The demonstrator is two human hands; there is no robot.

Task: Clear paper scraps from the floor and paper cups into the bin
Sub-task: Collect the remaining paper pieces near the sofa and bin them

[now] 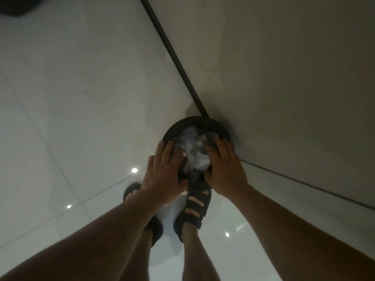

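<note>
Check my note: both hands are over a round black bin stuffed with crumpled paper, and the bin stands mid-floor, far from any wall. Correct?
Wrong on the place. In the head view the bin stands right against the wall, not mid-floor. Otherwise correct: left hand and right hand are over it, crumpled paper inside.

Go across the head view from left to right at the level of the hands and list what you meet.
floor → left hand → crumpled paper → right hand → wall
</note>
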